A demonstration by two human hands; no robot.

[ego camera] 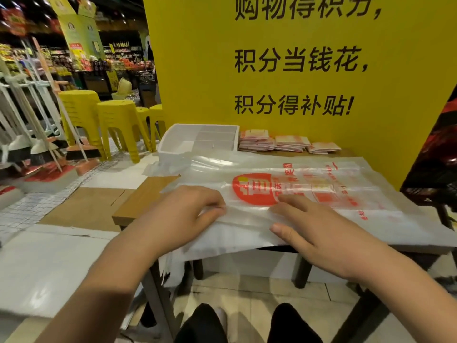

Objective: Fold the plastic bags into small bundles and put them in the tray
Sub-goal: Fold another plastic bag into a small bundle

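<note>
Bag (321, 191) flat on table (146, 196), left hand (183, 214) pinching it, right hand (319, 233) pressing

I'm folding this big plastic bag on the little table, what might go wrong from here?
1. The plastic bag hangs over the near edge of the table. The slick film may slide off if the left hand, pinching the fold, or the right hand, flat on it, lets go.
2. Its far edge reaches the tray and lies close to the folded bundles; smoothing it forward might shove them.
</note>
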